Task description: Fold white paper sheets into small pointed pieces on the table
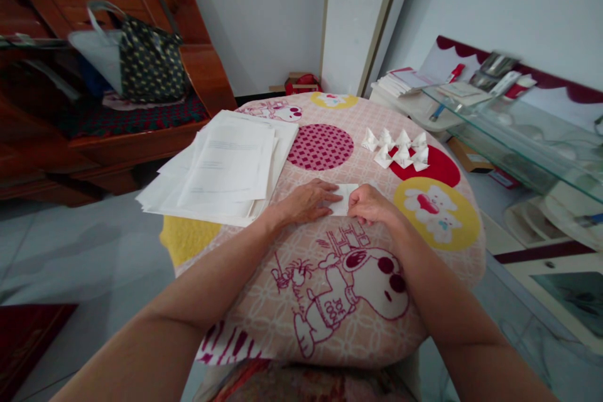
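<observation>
A small white folded sheet of paper lies on the round table in front of me. My left hand rests on its left part, fingers stretched out and lying flat. At the paper's right edge my right hand is closed, its fingers curled in and pinching that edge. Beyond my right hand stand several folded paper pieces with pointed tips, grouped in two rows. To the left of my hands lies a spread stack of printed white sheets.
A patterned cloth with cartoon figures covers the round table. On the right stands a glass-topped cabinet with papers and metal containers. A wooden bench at the left holds a dark patterned bag.
</observation>
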`<state>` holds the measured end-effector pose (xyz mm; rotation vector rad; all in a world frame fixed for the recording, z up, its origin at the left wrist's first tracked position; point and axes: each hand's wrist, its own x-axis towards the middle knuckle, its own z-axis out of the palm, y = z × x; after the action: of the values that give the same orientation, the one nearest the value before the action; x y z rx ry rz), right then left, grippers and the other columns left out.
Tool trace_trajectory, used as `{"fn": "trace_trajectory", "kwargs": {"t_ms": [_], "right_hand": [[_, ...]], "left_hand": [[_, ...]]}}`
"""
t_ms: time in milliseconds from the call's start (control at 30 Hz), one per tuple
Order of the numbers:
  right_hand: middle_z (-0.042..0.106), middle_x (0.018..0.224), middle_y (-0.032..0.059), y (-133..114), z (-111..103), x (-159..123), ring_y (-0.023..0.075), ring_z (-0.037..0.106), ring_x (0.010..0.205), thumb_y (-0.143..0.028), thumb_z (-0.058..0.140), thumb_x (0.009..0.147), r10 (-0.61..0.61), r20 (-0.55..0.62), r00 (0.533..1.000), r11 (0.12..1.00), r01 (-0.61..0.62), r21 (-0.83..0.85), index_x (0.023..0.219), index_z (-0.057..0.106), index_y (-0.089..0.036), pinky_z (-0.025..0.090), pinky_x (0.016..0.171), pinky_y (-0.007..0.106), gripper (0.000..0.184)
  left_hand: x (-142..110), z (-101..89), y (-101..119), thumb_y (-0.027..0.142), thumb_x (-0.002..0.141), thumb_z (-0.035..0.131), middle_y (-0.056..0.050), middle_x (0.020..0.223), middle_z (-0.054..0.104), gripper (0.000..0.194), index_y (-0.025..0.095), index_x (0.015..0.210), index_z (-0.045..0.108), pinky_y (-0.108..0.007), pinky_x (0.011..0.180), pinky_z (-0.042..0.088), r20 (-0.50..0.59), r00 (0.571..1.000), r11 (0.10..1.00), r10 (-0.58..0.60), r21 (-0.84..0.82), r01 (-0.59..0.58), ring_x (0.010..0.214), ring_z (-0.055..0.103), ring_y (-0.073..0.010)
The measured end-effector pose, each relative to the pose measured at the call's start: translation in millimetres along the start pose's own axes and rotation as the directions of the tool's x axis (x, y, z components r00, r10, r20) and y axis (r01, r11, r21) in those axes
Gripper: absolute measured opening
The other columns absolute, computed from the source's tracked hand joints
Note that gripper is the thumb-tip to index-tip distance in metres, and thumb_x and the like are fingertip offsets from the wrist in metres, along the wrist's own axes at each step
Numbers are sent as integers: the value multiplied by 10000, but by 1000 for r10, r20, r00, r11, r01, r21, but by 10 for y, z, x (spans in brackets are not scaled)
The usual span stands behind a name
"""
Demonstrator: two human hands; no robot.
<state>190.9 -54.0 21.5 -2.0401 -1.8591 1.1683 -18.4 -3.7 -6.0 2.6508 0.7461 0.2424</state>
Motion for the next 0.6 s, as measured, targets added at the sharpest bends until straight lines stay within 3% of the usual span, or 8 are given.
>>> {"fn": "trace_trajectory", "kwargs": {"t_ms": [200,300,433,600], "right_hand": [[542,397,-30,94,-259,-86,77,463,334,-31,651,702,24,71,997,998,-19,-63,533,549,-175,344,394,188,245],[556,419,-33,133,-314,-95,67,456,340,-36,648,726,-30,97,995,1000,29,11,564,566,-170,334,384,180,226],[618,514,-27,90,-172,-23,70,524,398,-93,652,799,-171,-24,985,959,172,225,679,615,-163,384,411,175,144],[572,478,-36,8,63,62,87,523,402,-51,666,754,-191,-4,982,969,190,157,643,601,-168,379,399,191,174]], "left_hand": [[-2,61,-70,265,933,652,-116,1495,577,444,236,1376,652,-449,1140,443,-47,998,998,49,36,-47,1360,540,-269],[-1,74,-94,275,931,648,-96,1477,594,436,247,1366,654,-428,1130,453,-65,996,996,69,53,-65,1345,552,-255],[6,72,-79,266,916,647,-101,1468,599,429,251,1345,664,-440,1121,458,-64,996,997,62,54,-59,1331,565,-266],[31,112,13,278,885,669,-127,1459,598,406,208,1285,678,-473,1136,440,-99,995,998,17,56,-11,1343,557,-302]]}}
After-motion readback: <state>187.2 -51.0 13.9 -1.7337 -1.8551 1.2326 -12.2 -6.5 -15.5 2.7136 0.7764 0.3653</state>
